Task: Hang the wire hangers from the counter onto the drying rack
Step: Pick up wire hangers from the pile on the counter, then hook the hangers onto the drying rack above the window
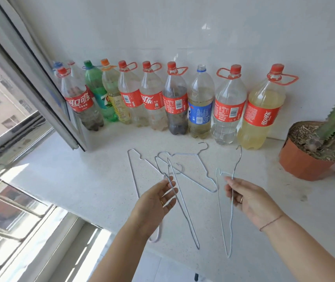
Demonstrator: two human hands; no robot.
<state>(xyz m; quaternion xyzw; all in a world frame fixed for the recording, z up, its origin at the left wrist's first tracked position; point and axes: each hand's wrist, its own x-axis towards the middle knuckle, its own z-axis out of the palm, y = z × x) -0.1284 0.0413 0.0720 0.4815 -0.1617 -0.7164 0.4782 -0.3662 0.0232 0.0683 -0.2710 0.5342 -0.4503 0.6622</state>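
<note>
Wire hangers lie and hang before the row of soda bottles [174,102]; the left hand [158,202] pinches a grey hanger [182,208]; the right hand [246,200] pinches a pale blue hanger [231,220]; two more hangers [201,169] rest on the white counter [93,184] nearer the bottles.

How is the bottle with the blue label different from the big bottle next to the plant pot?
The blue-label bottle has no cap on; the bottle by the pot wears a red cap with a carry handle. The blue-label bottle's label is blue, the other's red. The bottle by the pot holds more liquid. Both are clear plastic, upright, holding yellowish liquid.
</note>
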